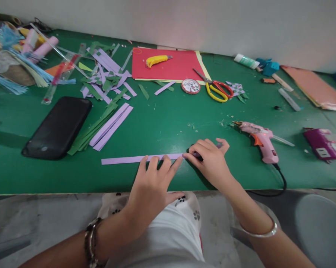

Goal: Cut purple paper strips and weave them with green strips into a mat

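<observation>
A narrow light-purple paper strip (120, 160) lies nearly level along the front of the green table. My left hand (151, 182) rests on it with fingers spread, pressing it flat. At the strip's right end, my right hand (214, 163) is closed, its thumb and fingertips pinched together. A darker purplish piece (219, 145) shows between and beyond those fingers; whether it is the same strip in shadow is unclear. Left of the hands lie more purple strips (111, 126) and a bundle of green strips (97, 128).
A black phone (59, 126) lies at left, with paper scraps (106, 76) behind. Yellow-and-red scissors (215, 89), a round container (190, 86) and a yellow cutter (157, 60) on red paper (168, 70) are farther back. A corded pink glue gun (259, 139) sits at right.
</observation>
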`<state>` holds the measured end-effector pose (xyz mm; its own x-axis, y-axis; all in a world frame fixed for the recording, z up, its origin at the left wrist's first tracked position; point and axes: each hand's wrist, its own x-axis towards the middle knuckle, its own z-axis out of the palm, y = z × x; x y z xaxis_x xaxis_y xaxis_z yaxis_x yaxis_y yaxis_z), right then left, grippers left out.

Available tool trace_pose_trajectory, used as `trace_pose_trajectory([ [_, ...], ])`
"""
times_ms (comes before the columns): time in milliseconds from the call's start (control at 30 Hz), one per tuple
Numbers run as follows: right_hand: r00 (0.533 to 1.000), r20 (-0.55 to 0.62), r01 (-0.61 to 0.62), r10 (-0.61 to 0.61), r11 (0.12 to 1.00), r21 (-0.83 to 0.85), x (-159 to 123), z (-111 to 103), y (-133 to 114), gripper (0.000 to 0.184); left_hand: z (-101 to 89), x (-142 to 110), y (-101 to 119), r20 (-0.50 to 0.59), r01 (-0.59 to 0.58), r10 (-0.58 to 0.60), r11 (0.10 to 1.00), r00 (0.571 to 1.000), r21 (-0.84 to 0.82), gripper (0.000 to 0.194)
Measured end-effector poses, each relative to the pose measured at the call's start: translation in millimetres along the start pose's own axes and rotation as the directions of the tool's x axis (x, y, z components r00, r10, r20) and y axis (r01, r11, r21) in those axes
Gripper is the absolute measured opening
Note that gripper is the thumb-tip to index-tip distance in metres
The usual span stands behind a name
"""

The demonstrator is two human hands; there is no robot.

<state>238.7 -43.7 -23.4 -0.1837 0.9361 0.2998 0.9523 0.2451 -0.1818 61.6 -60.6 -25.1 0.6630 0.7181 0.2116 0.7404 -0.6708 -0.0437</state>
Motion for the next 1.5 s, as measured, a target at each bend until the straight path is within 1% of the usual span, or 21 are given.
trace_pose_trajectory([
  [67,1.0,0.022,-0.002,0.001,0.999,0.038,-1.3,-2.1,3.9,0.044,0.1,-0.3,-0.1,0.006,-0.004,0.004,1.0,1.0,-0.003,0.07],
  [167,0.998,0.043,-0.039,0.036,0.997,0.067,-4.3,-4.9,9.1,0.042,0.9,-1.2,-0.6,0.008,-0.018,0.018,1.0,1.0,0.001,0.068],
  [433,0.996,0.007,-0.092,0.092,0.996,0.008,-7.9,-5.3,11.7,0.041,2.5,-1.9,-2.0,0.0,-0.035,0.035,0.999,0.999,0.008,0.066],
  [633,0.993,-0.016,-0.118,0.118,0.993,-0.018,-10.5,-6.3,23.7,0.041,2.6,-1.2,-2.3,-0.024,-0.042,0.042,0.999,0.999,0.017,0.066],
  [800,0.994,-0.013,-0.106,0.106,0.994,-0.014,-11.0,-7.5,30.7,0.041,0.1,0.1,-3.0,-0.021,-0.037,0.037,0.999,0.999,0.013,0.063],
  [967,0.996,-0.014,-0.092,0.091,0.995,-0.046,-10.8,-7.8,30.1,0.043,0.5,-0.2,-4.4,-0.038,-0.045,0.045,0.999,0.998,-0.02,0.062],
  [1100,0.996,-0.019,-0.083,0.082,0.994,-0.075,-11.0,-7.7,29.5,0.044,2.4,-1.1,-4.9,-0.048,-0.045,0.045,0.999,0.998,-0.005,0.06],
  [1200,0.995,-0.03,-0.094,0.092,0.99,-0.101,-11.8,-7.5,29.2,0.043,3.9,-2.7,-5.9,-0.063,-0.051,0.05,0.998,0.997,-0.025,0.061],
  [1333,0.994,-0.038,-0.109,0.105,0.986,-0.125,-13.1,-7.2,28.6,0.042,5.4,-10.0,-14.8,-0.096,-0.066,0.059,0.996,0.994,-0.068,0.06],
  [1500,0.992,-0.038,-0.123,0.119,0.986,-0.115,-13.6,-7.2,27.4,0.04,5.1,-27.7,-36.6,-0.156,-0.079,0.07,0.996,0.985,-0.052,0.06],
])
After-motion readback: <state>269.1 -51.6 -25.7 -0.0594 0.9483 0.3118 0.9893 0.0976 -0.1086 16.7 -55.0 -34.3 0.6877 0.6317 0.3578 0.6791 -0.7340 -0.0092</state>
